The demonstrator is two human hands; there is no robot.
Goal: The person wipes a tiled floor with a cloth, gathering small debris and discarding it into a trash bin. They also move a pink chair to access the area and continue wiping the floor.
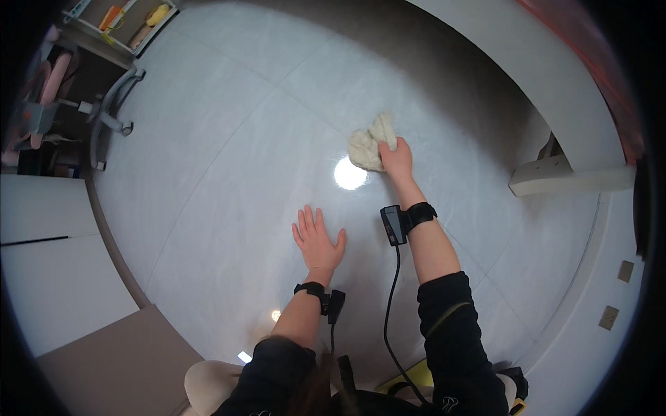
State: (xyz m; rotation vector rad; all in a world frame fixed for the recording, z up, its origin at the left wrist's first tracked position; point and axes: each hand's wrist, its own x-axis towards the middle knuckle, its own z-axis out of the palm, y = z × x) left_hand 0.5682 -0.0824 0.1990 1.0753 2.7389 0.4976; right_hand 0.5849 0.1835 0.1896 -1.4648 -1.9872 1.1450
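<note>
A cream-coloured cloth (pixel 366 149) lies bunched on the glossy tiled floor (pixel 234 171), ahead of me and slightly right of centre. My right hand (pixel 398 158) grips its right side, with the thumb pressed over the fabric. Nearer to me, my left hand (pixel 318 243) rests palm down on the tiles with its fingers spread, and nothing is in it. Both wrists carry black straps with small devices; the right device (pixel 394 225) trails a black cable.
On the right stands a pale bed-like frame with a leg (pixel 567 177). A wheeled chair base (pixel 112 122) stands at the left, above white cabinets (pixel 62 260). An open drawer (pixel 130 23) is at the upper left. Wall sockets (pixel 608 317) line the right wall.
</note>
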